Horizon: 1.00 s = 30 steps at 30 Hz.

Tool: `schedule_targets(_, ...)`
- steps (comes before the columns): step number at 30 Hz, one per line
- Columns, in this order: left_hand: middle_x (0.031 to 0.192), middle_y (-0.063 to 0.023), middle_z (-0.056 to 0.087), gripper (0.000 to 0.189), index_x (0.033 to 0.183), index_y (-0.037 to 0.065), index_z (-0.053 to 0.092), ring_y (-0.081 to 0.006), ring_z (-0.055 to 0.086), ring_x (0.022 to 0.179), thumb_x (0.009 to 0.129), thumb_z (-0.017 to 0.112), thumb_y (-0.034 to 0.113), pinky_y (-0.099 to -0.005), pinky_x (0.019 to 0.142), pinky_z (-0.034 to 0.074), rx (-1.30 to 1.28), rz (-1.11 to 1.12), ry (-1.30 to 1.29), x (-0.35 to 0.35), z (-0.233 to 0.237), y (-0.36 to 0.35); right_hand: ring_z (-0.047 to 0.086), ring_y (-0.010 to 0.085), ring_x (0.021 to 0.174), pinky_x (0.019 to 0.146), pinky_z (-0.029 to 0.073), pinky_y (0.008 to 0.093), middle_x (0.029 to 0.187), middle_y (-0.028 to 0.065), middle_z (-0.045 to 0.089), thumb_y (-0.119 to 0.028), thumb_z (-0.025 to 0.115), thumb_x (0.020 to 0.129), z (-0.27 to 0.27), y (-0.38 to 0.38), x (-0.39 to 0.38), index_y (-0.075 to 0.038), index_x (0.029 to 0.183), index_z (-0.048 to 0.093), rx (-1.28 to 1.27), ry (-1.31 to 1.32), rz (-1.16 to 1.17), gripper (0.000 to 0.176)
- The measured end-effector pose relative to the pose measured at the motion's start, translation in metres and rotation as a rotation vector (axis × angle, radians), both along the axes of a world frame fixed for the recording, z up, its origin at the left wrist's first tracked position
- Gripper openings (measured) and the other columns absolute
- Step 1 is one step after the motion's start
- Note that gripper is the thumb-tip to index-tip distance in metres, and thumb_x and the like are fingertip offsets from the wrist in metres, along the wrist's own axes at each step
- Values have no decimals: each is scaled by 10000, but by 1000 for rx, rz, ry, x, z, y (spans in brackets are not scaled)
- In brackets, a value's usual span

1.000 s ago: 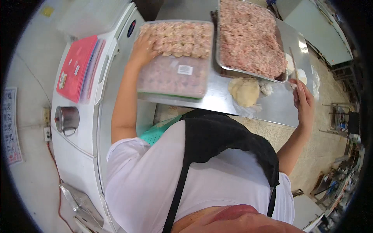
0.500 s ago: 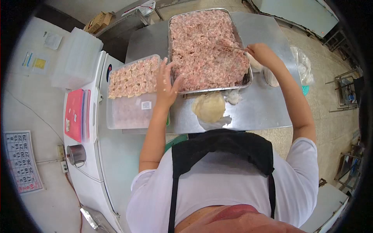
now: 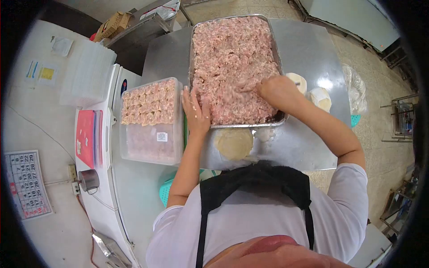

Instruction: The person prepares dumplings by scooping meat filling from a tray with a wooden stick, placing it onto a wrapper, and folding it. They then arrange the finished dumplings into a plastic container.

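Observation:
A large metal tray (image 3: 283,117) full of minced meat (image 3: 232,58) lies on the steel table. Over the right side of the meat is my right hand (image 3: 273,91), closed around a thin tool that is blurred and partly in the meat. My left hand (image 3: 196,111) rests at the tray's left edge with its fingers spread, bits of meat on them. Left of it, a plastic container (image 3: 145,149) holds rows of meat-filled pieces (image 3: 149,103). A round stack of pale wrappers (image 3: 234,144) sits just below the tray.
Two pale round pieces, one upper (image 3: 296,82) and one lower (image 3: 319,99), lie right of the tray. Stacked clear containers (image 3: 87,73), pink boards (image 3: 87,134) and a metal cup (image 3: 88,179) stand at the left. A clear plastic bag (image 3: 355,89) hangs by the table's right edge.
My right hand has moved left and down, further over the meat with its tool. My left hand has shifted slightly down. The whole view has shifted, with the tray appearing lower.

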<state>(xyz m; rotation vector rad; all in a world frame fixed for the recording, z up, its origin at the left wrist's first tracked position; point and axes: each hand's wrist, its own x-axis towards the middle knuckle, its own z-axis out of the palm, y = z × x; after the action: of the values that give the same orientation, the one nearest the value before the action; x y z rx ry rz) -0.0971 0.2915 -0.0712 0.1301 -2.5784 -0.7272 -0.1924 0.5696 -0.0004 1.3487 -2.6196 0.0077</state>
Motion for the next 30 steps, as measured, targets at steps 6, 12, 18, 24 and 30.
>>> schedule_targets(6,1480,-262,260,561,1391,-14,357,-446,232,1369,932,442,297,-529,1129,154,-80,-34,2,-1,5,1,689,263,723,586,544,363,759,110,682,-110,595,764,51,4,-97,-86,735,692,-22,216,-154,103)
schedule_targets(12,1454,-241,325,621,1392,-23,351,-420,274,1361,953,362,416,-518,1133,147,-21,-54,129,2,7,0,688,298,757,621,552,387,782,141,686,-118,582,784,-12,-29,-156,-61,786,704,-7,101,-179,135)
schedule_targets(18,1449,-233,343,673,1408,-50,306,-410,280,1361,974,280,463,-502,1141,135,57,-75,150,3,6,2,686,325,774,671,550,432,816,165,688,-163,557,796,-34,-61,-94,-65,807,706,-32,-198,-190,179)
schedule_targets(24,1463,-228,324,709,1431,-60,250,-412,266,1364,988,233,494,-493,1146,115,31,-53,155,5,5,1,653,309,668,586,519,436,706,114,638,-213,546,840,-32,-42,-17,-76,757,625,-202,-146,48,178)
schedule_targets(30,1462,-216,331,733,1437,-32,261,-399,272,1368,946,307,509,-530,1138,109,55,-54,149,4,2,-2,681,291,739,606,538,414,805,110,675,-158,591,809,34,-23,-28,-77,798,670,-16,-47,11,114)
